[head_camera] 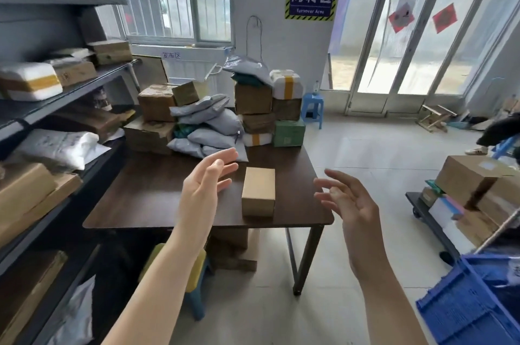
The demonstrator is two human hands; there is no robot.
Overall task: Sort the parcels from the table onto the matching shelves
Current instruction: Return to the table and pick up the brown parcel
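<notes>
— Where is the small brown box (258, 191) sitting right now?

— It is lying on the dark table (157, 198), between the two hands. The left hand (206, 178) is hovering just to its left, the right hand (344, 198) is hanging off to its right, farther from it and out past the table's edge.

— Are the hands holding anything?

— No. Both are spreading wide with loose fingers, palms turning inward toward the box, and neither is touching it.

— And the rest of the parcels?

— Beyond the left hand's fingertips, grey mailer bags (208, 125) are piling up against stacked cartons (254, 102), with a green box (289, 133) sitting beyond the small box. Further left of the left forearm, the shelves (84, 82) are carrying boxes and a white foam parcel (29, 81).

— Any label showing on the small box?

— Its top is looking plain, though the view is perhaps too soft to be sure.
</notes>
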